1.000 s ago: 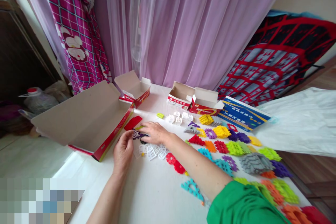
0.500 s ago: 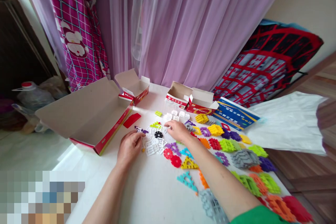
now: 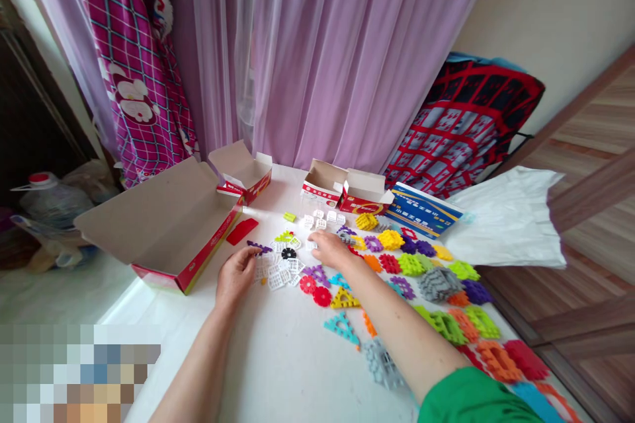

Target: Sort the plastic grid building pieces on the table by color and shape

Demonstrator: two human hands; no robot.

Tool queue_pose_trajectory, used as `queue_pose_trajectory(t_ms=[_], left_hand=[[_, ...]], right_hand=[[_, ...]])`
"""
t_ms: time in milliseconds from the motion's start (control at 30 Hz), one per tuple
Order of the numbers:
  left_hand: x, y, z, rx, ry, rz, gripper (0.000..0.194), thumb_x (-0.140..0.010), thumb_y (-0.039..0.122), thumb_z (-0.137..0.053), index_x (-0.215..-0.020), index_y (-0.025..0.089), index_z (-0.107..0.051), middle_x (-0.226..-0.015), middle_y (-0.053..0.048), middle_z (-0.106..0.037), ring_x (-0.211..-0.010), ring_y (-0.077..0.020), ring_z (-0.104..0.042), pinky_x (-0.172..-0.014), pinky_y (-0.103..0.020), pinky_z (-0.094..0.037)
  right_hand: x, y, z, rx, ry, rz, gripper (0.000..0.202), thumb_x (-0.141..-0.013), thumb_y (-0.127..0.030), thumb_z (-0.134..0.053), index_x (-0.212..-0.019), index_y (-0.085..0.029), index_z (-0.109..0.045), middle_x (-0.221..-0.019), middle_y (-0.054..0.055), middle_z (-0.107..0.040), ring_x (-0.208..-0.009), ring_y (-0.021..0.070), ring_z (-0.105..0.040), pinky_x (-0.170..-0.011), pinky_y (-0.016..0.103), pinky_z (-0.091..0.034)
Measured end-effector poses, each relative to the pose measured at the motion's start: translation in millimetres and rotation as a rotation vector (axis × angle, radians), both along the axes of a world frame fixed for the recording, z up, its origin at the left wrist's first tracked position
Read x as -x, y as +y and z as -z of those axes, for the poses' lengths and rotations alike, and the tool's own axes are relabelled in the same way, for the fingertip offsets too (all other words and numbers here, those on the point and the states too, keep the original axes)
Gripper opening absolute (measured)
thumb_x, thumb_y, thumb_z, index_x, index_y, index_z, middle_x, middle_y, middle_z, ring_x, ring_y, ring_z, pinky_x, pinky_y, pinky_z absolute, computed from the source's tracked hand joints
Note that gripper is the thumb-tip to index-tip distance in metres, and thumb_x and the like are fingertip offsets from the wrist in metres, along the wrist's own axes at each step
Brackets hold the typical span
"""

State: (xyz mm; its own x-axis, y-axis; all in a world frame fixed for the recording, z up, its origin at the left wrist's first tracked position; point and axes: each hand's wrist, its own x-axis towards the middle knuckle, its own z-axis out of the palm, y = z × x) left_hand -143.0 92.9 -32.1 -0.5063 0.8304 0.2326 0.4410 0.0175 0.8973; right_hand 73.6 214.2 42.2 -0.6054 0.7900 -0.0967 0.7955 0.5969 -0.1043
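My left hand [image 3: 237, 277] is closed, thumb and fingers together, beside a purple toothed strip [image 3: 260, 248] and the left edge of a loose pile of white lattice pieces [image 3: 279, 275]. Whatever its fingertips hold is hidden. Across the pile, my right hand [image 3: 330, 250] pinches a small white lattice piece [image 3: 311, 244] between thumb and fingers. Between the hands lie a black notched disc [image 3: 288, 254] and a lime-green piece [image 3: 284, 236]. Just behind the right hand stand several white window-like pieces [image 3: 319, 219]. Purple triangle [image 3: 316, 273] and red discs [image 3: 322, 296] lie near the pile.
A large open carton [image 3: 163, 231] stands at the left, a red piece [image 3: 242, 232] beside it. Smaller open boxes [image 3: 325, 182] line the back. A blue card box [image 3: 424, 210], a white bag [image 3: 510, 218] and stacks of coloured plastic pieces [image 3: 440, 283] occupy the right.
The view has shifted, so the scene sits further left. Both hands stay around the white pile; the left fingers are drawn slightly back from it, and the right hand stays near the standing white pieces.
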Motion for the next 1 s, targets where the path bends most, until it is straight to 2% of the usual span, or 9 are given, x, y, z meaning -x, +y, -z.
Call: queue_pose_trajectory(t_ms=[100, 167, 267, 333, 367, 533, 633, 833, 1000], left_hand=[[0, 0, -1.7, 0.010, 0.005, -0.006, 0.033, -0.075, 0.035, -0.048, -0.091, 0.022, -0.073, -0.083, -0.002, -0.075, -0.072, -0.0184, -0.067, -0.066, -0.027, -0.051], [0, 0, -1.7, 0.005, 0.017, -0.011, 0.032, -0.074, 0.035, -0.048, -0.090, 0.022, -0.073, -0.084, -0.002, -0.075, -0.072, -0.0185, -0.067, -0.066, -0.027, -0.051], [1, 0, -0.6, -0.008, 0.030, -0.015, 0.031, -0.074, 0.035, -0.049, -0.090, 0.023, -0.073, -0.086, -0.003, -0.075, -0.074, -0.0193, -0.068, -0.070, -0.028, -0.052], [1, 0, 0.7, -0.021, 0.022, -0.004, 0.032, -0.074, 0.034, -0.048, -0.091, 0.022, -0.073, -0.088, -0.003, -0.076, -0.079, -0.0202, -0.069, -0.073, -0.029, -0.053], [2, -1, 1.4, -0.022, 0.014, 0.004, 0.032, -0.075, 0.034, -0.048, -0.091, 0.022, -0.073, -0.089, -0.004, -0.076, -0.081, -0.0207, -0.069, -0.074, -0.030, -0.053], [3, -2, 4.4, 0.014, -0.023, 0.012, 0.033, -0.077, 0.036, -0.049, -0.096, 0.021, -0.072, -0.093, -0.005, -0.076, -0.082, -0.0217, -0.070, -0.075, -0.032, -0.053], [2, -3, 3.6, 0.006, -0.025, 0.005, 0.032, -0.079, 0.037, -0.049, -0.095, 0.021, -0.072, -0.092, -0.005, -0.076, -0.082, -0.0219, -0.070, -0.076, -0.032, -0.054], [0, -3, 0.5, 0.019, -0.012, -0.017, 0.033, -0.080, 0.040, -0.049, -0.096, 0.022, -0.072, -0.091, -0.005, -0.076, -0.081, -0.0225, -0.070, -0.075, -0.033, -0.054], [1, -3, -0.8, 0.022, 0.005, -0.033, 0.031, -0.080, 0.040, -0.050, -0.093, 0.023, -0.072, -0.088, -0.004, -0.075, -0.080, -0.0222, -0.069, -0.074, -0.032, -0.054]], right_hand=[[-14, 6, -0.6, 0.010, 0.054, -0.059, 0.047, -0.076, -0.001, -0.052, -0.116, -0.021, -0.067, -0.127, 0.006, -0.064, -0.114, 0.0198, -0.059, -0.098, 0.029, -0.042], [-17, 7, -0.9, -0.009, 0.089, 0.009, 0.047, -0.077, 0.001, -0.050, -0.114, -0.022, -0.068, -0.126, 0.005, -0.065, -0.114, 0.0192, -0.060, -0.098, 0.028, -0.042], [-10, 0, -4.1, -0.050, 0.026, 0.192, 0.031, -0.086, -0.021, -0.054, -0.112, -0.020, -0.069, -0.117, 0.011, -0.069, -0.109, 0.0256, -0.063, -0.091, 0.034, -0.046], [-2, -7, -7.5, -0.054, -0.069, 0.236, 0.036, -0.084, -0.040, -0.058, -0.109, -0.017, -0.071, -0.113, 0.016, -0.069, -0.107, 0.0302, -0.063, -0.087, 0.037, -0.048], [2, -10, -9.0, -0.047, -0.111, 0.236, 0.038, -0.082, -0.044, -0.060, -0.106, -0.017, -0.071, -0.112, 0.017, -0.069, -0.106, 0.0311, -0.064, -0.085, 0.038, -0.048], [8, -10, -12.3, 0.016, -0.186, 0.222, 0.030, -0.076, -0.035, -0.065, -0.100, -0.018, -0.072, -0.107, 0.015, -0.072, -0.101, 0.0298, -0.066, -0.079, 0.035, -0.048], [2, 7, -18.5, 0.002, -0.133, 0.153, 0.031, -0.077, -0.035, -0.065, -0.104, -0.020, -0.071, -0.107, 0.011, -0.072, -0.100, 0.0274, -0.066, -0.079, 0.033, -0.046], [6, 66, -40.8, -0.107, -0.092, 0.064, 0.034, -0.081, -0.038, -0.064, -0.112, -0.025, -0.066, -0.116, 0.006, -0.067, -0.105, 0.0239, -0.062, -0.082, 0.031, -0.045], [16, 91, -35.2, -0.093, -0.150, -0.007, 0.034, -0.081, -0.037, -0.064, -0.112, -0.025, -0.067, -0.117, 0.005, -0.067, -0.105, 0.0251, -0.061, -0.082, 0.032, -0.045]])
